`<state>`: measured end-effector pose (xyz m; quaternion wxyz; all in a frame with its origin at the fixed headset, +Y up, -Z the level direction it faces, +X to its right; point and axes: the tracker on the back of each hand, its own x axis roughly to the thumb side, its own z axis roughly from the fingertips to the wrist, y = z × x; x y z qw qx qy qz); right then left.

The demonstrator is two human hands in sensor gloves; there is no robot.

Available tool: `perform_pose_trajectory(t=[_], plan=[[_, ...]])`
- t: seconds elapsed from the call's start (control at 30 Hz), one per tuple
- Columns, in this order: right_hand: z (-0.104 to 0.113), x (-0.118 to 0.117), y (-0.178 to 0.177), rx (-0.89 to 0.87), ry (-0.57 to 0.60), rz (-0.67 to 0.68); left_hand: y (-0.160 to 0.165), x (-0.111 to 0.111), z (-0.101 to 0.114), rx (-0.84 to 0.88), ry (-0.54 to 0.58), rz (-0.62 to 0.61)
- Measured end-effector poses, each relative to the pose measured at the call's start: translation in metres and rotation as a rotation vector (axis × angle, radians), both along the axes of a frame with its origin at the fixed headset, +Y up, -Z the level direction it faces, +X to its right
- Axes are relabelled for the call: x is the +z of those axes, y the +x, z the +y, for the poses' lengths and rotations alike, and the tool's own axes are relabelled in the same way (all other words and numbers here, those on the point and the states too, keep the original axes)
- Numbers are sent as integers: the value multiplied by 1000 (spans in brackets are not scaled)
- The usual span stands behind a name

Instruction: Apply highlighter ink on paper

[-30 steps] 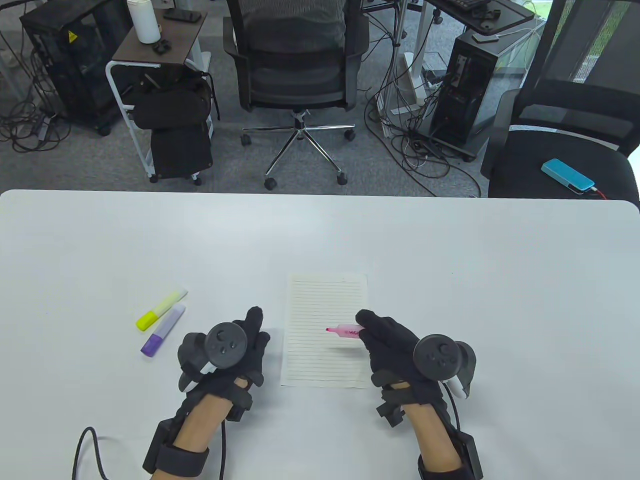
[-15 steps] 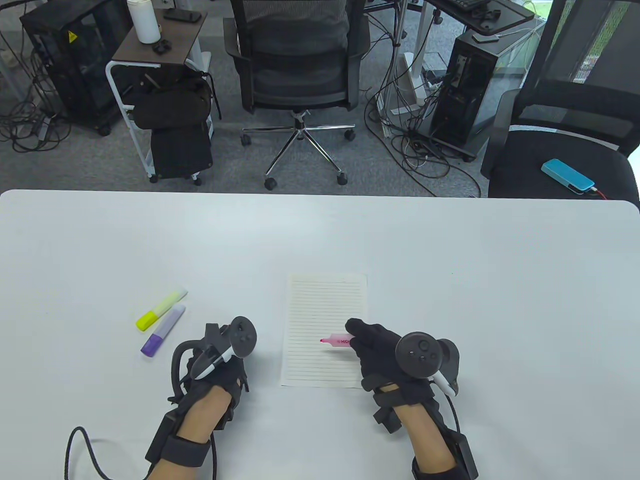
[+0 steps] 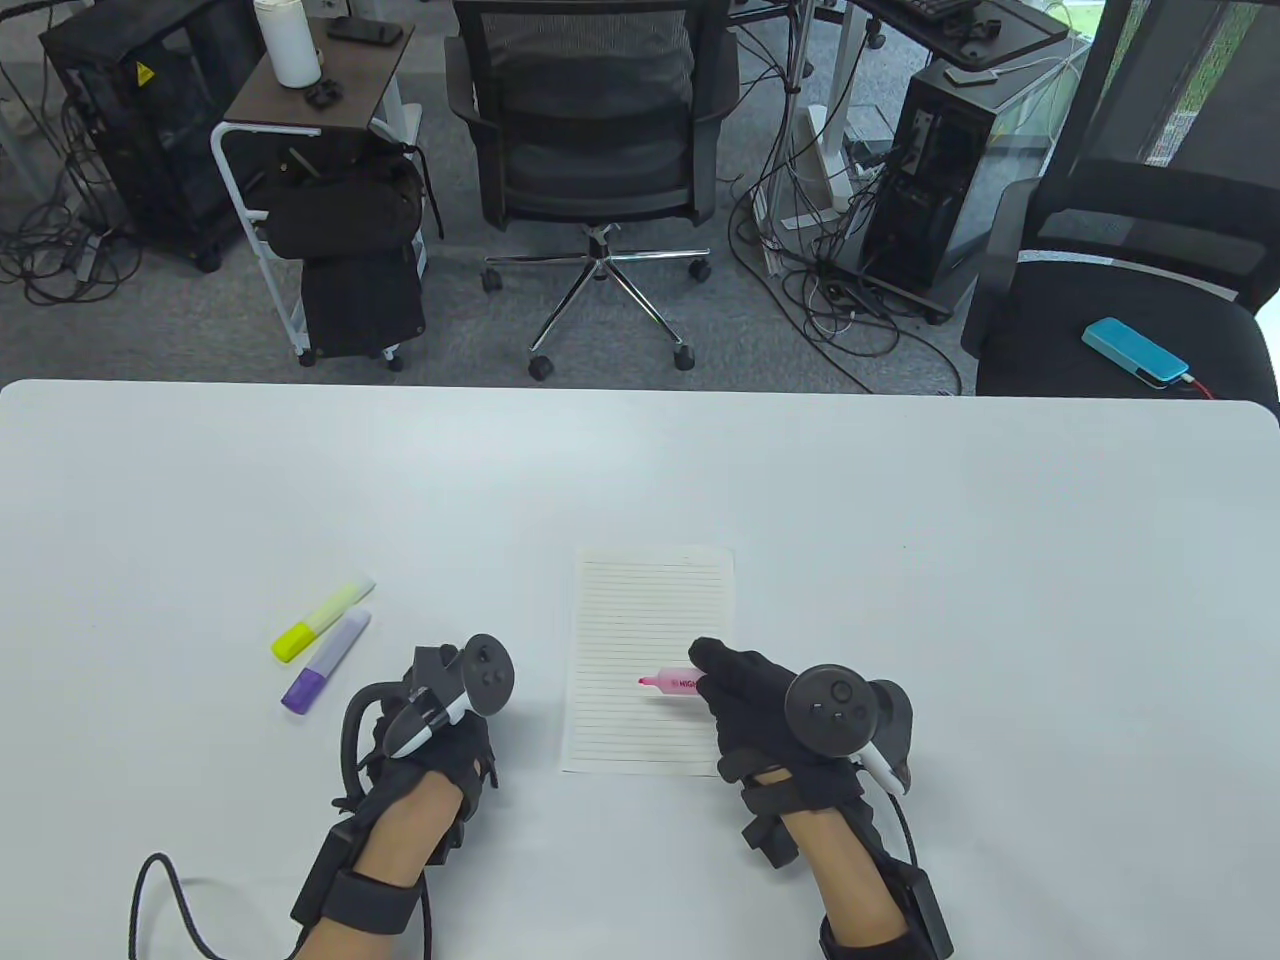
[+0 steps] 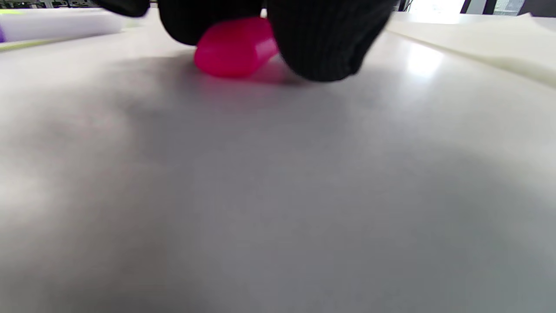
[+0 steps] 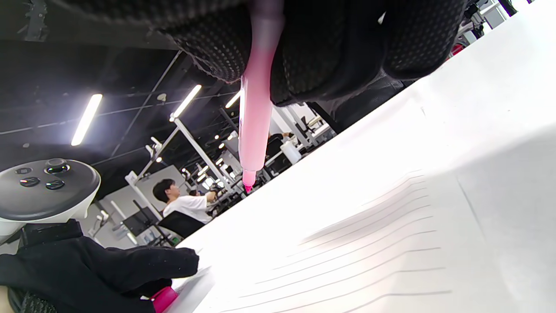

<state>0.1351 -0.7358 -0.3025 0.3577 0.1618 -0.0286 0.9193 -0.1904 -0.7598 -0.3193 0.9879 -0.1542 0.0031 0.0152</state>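
A lined paper sheet (image 3: 640, 610) lies on the white table (image 3: 900, 500). My right hand (image 3: 735, 690) grips an uncapped pink highlighter (image 3: 672, 683), its tip pointing left over the sheet's lower half. In the right wrist view the highlighter (image 5: 254, 126) hangs from my fingers (image 5: 312, 52) with its tip just above the paper (image 5: 369, 243); I cannot tell whether it touches. My left hand (image 3: 455, 745) rests on its side left of the sheet. It holds the pink cap (image 4: 234, 48) against the table under its fingers (image 4: 330, 39).
A yellow highlighter (image 3: 322, 620) and a purple highlighter (image 3: 325, 662), both capped, lie side by side left of my left hand. Office chairs (image 3: 590, 120), a side cart (image 3: 310, 130) and computer towers (image 3: 930, 170) stand beyond the table's far edge.
My right hand moved the highlighter left and nearer me over the sheet, then stayed put. My left hand rolled onto its side and drew back a little.
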Motion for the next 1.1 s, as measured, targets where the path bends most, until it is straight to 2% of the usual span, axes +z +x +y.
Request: perform_pose_trajectory(t=[0.13, 0.2, 0.3, 0.37, 0.53, 1.1], plan=[[2, 1, 1, 4, 33, -27, 20, 8, 12, 65, 100, -140], [3, 2, 0, 35, 32, -36, 37, 15, 15, 120, 128, -256], [2, 2, -1, 69, 25, -48, 56, 23, 11, 172, 81, -382], [0, 2, -2, 90, 14, -56, 67, 27, 3, 184, -8, -426], [-4, 1, -6, 88, -2, -27, 77, 30, -11, 91, -109, -443], [-15, 1, -22, 194, 29, 0, 78, 31, -14, 132, -133, -421]])
